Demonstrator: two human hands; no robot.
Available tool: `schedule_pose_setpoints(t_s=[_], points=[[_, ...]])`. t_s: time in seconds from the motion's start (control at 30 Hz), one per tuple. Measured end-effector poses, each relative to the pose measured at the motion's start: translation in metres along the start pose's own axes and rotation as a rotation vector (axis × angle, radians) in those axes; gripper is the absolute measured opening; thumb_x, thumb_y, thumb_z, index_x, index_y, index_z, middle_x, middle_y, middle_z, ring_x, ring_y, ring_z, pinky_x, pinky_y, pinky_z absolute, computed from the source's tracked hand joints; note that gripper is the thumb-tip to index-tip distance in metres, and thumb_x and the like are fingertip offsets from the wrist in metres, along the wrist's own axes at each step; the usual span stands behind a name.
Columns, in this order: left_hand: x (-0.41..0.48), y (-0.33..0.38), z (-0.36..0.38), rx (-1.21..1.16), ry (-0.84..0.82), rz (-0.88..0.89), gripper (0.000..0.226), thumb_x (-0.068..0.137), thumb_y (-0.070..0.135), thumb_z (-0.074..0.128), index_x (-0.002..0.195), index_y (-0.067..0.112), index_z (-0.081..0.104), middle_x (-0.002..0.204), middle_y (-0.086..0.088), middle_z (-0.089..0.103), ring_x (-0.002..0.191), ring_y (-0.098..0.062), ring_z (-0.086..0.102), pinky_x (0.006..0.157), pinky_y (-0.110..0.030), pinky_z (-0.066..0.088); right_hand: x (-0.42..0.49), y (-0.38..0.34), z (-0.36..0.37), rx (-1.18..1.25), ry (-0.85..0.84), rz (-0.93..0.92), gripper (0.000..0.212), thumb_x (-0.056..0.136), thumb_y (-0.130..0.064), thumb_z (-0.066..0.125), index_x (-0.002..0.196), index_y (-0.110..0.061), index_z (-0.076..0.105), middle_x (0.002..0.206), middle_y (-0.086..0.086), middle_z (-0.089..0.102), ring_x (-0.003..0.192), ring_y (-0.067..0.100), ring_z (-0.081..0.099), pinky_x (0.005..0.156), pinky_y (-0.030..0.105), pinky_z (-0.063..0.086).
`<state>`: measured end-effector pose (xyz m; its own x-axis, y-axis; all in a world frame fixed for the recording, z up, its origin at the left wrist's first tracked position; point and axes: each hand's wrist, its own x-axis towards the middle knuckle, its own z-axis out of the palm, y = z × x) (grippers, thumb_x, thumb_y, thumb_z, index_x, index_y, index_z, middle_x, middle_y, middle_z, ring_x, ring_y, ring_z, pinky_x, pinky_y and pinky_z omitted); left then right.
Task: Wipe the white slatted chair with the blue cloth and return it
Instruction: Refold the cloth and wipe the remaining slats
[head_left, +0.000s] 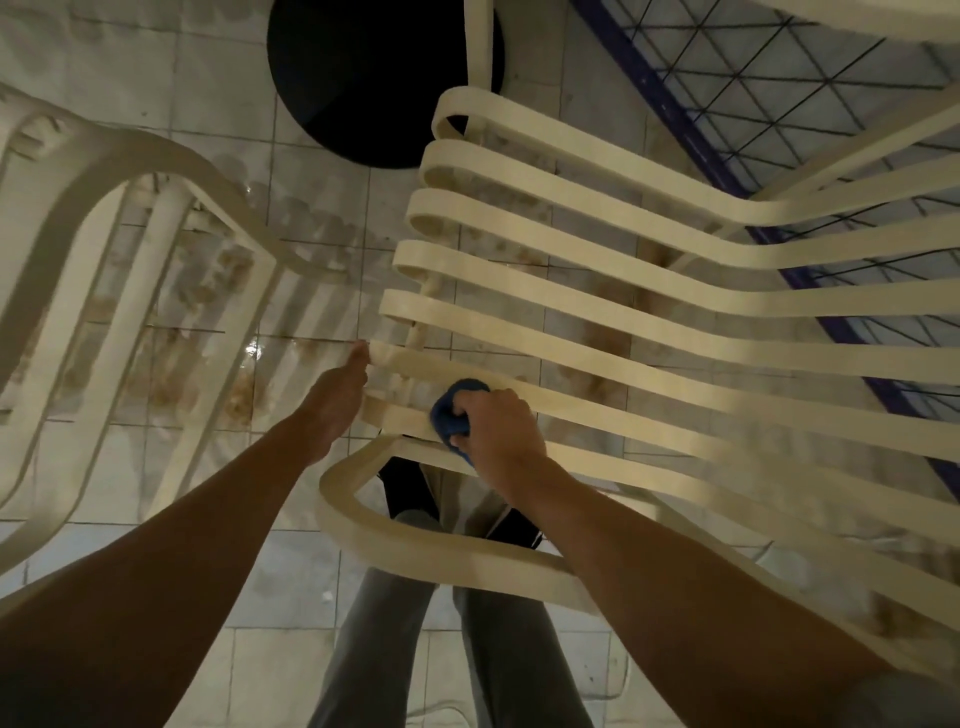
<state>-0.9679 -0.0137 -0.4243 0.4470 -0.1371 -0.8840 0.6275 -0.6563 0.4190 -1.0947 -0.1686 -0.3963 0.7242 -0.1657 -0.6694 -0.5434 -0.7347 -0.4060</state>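
Head camera looks straight down at a white slatted chair (597, 332) on a tiled floor (291, 561). The chair's long slats run from the middle of the picture out to the right. The right hand (498, 426) is closed in a fist around a bunched-up blue cloth (457, 410). It presses the cloth onto one of the near slats, close to the slat's curled front end. Only a small part of the cloth peeks out past the fingers. The left hand (337, 395) reaches to the curled end of a slat just to the left of the cloth. Its fingertips touch that end, but I cannot tell if the fingers wrap around it. A second white chair (130, 218) stands to the left, a little blurry. A round black thing (363, 78) sits on the floor at the top. Blue metal bars with wire mesh (753, 104) show at the top right. The person's grey trouser legs (384, 649) show at the bottom.
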Motion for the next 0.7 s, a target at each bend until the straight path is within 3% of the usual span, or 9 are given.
schedule_pose_setpoints(t_s=[0.13,0.23,0.27,0.33,0.47,0.6,0.7], points=[[-0.002,0.000,-0.001,0.003,-0.036,0.012,0.069,0.100,0.065,0.024,0.146,0.018,0.046,0.147,-0.003,0.048,0.135,-0.018,0.043,0.112,-0.040,0.027,0.020,-0.045,0.009,0.052,0.064,-0.064,0.028,0.092,-0.020,0.063,0.120,-0.017,0.062,0.106,0.015,0.065,0.095,0.033,0.064,0.081,0.042,0.056],[-0.001,0.002,-0.001,-0.071,-0.030,0.009,0.064,0.101,0.062,0.022,0.130,0.020,0.060,0.129,0.007,0.054,0.114,-0.007,0.048,0.100,-0.031,0.028,0.030,-0.072,0.020,0.176,0.144,-0.127,0.022,0.095,-0.021,0.059,0.114,-0.013,0.066,0.096,0.014,0.066,0.088,0.032,0.064,0.078,0.038,0.054],[0.000,0.002,-0.001,-0.081,-0.025,0.011,0.068,0.102,0.062,0.020,0.131,0.017,0.061,0.128,0.010,0.053,0.109,-0.005,0.048,0.098,-0.029,0.027,0.033,-0.076,0.022,0.208,0.147,-0.141,0.022,0.095,-0.021,0.057,0.112,-0.012,0.067,0.095,0.014,0.067,0.087,0.032,0.064,0.077,0.036,0.052],[0.001,0.003,-0.001,-0.085,-0.037,0.012,0.070,0.102,0.062,0.017,0.141,0.018,0.055,0.138,0.010,0.051,0.118,-0.005,0.045,0.100,-0.029,0.024,0.037,-0.071,0.023,0.210,0.152,-0.183,0.022,0.094,-0.024,0.059,0.112,-0.014,0.067,0.093,0.013,0.068,0.084,0.030,0.065,0.075,0.035,0.052],[0.000,0.003,-0.003,-0.088,-0.057,0.007,0.069,0.101,0.062,0.014,0.151,0.021,0.039,0.154,0.000,0.042,0.143,-0.016,0.034,0.116,-0.037,0.018,0.024,-0.024,0.020,0.232,0.093,-0.199,0.031,0.087,-0.026,0.070,0.117,-0.020,0.065,0.099,0.006,0.071,0.090,0.023,0.066,0.083,0.034,0.053],[0.000,0.003,-0.003,-0.059,-0.059,0.031,0.064,0.103,0.058,0.017,0.150,0.021,0.040,0.154,-0.002,0.042,0.134,-0.011,0.039,0.110,-0.033,0.021,-0.011,0.052,0.010,0.256,0.036,-0.092,0.029,0.085,-0.020,0.074,0.113,-0.019,0.066,0.104,0.004,0.069,0.098,0.020,0.065,0.085,0.024,0.047],[0.001,0.001,-0.001,-0.039,-0.045,0.045,0.060,0.104,0.057,0.019,0.147,0.025,0.045,0.149,-0.002,0.047,0.120,-0.005,0.041,0.101,-0.030,0.023,-0.030,0.090,0.003,0.231,0.024,-0.015,0.030,0.082,-0.017,0.076,0.111,-0.018,0.067,0.102,0.005,0.068,0.096,0.021,0.063,0.086,0.030,0.050]])
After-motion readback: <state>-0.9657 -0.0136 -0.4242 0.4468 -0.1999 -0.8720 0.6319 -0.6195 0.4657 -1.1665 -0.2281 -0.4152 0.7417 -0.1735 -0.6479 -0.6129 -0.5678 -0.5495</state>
